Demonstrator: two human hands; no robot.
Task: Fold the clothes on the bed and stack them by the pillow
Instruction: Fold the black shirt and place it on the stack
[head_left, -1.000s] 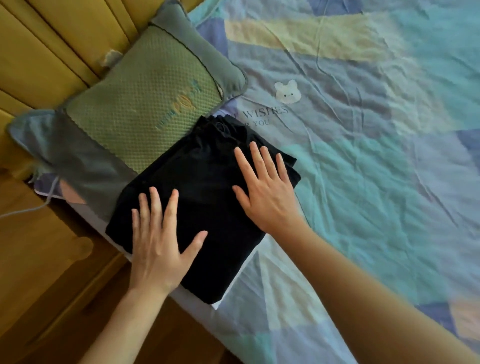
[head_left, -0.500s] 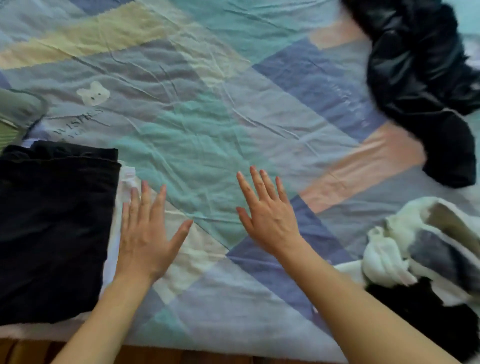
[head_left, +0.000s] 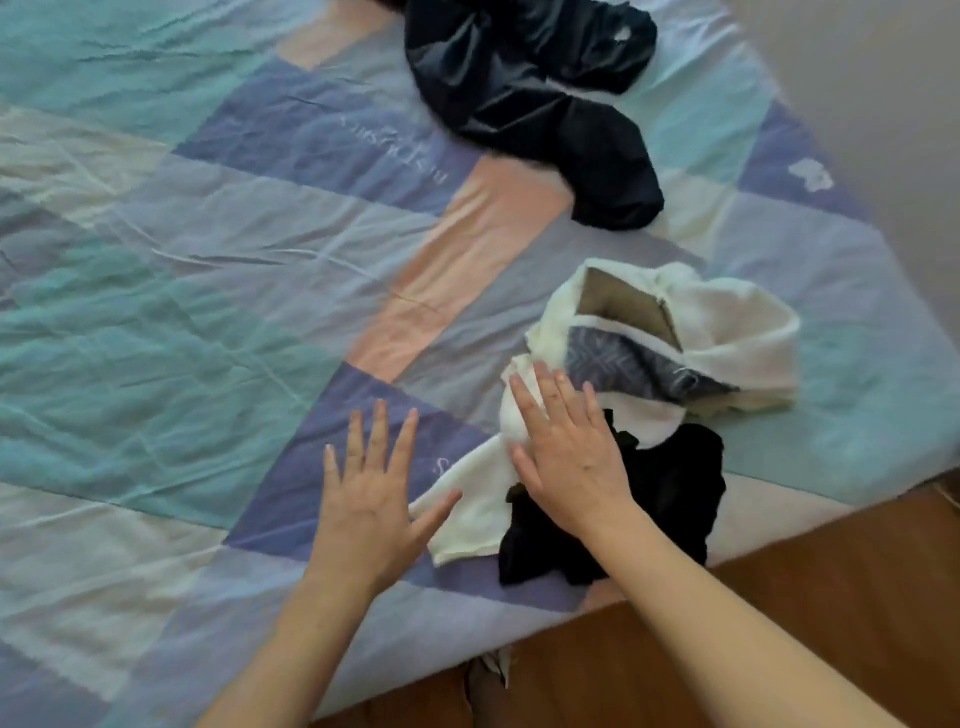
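Both hands are spread flat with straight fingers and hold nothing. The right hand (head_left: 571, 457) lies over the crumpled white garment (head_left: 675, 332), its palm over the seam between that and the black garment (head_left: 670, 499) beside it; whether it presses down I cannot tell. The left hand (head_left: 374, 493) is just left of the white garment, thumb tip at its edge. Well beyond the white garment lies a dark navy garment (head_left: 524, 88). All rest on a patchwork bedsheet (head_left: 208, 312); the wooden floor (head_left: 831, 597) runs along the near edge.
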